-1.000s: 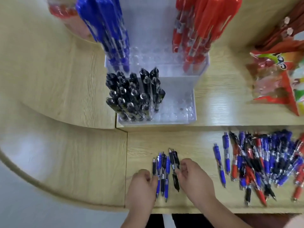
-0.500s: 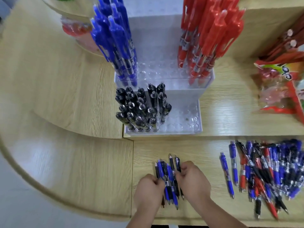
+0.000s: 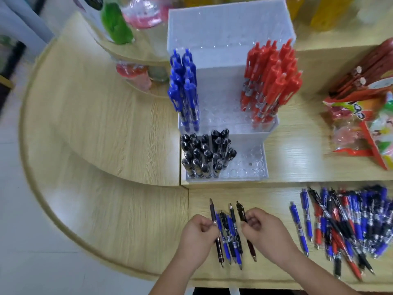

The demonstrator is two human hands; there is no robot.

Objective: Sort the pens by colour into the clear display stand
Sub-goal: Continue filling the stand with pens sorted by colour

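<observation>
Pale wood-grain tabletop (image 3: 131, 220), stepped in two levels, viewed from above. Left hand (image 3: 198, 232): grip closed in a thumb-and-finger pinch on one dark pen (image 3: 212, 211), probably black, barrel pointing away from the body. Right hand (image 3: 264, 231): same pinch on a second dark pen (image 3: 241, 211). Between the hands a small mixed bunch (image 3: 230, 239) of blue and black pens lies on the lower level. Judgement: step in hand is separating blacks from the bunch. To do it well, lift each pen clear along its own length so the clip does not drag neighbours, then turn it tip-down. Target is the clear display stand (image 3: 251, 167), where the front tier shows free holes just right of the standing black pens (image 3: 205, 156). Blue pens (image 3: 185, 92) and red pens (image 3: 270, 81) stand on the tier behind. Unsorted pile (image 3: 350, 226) lies well to the right.
</observation>
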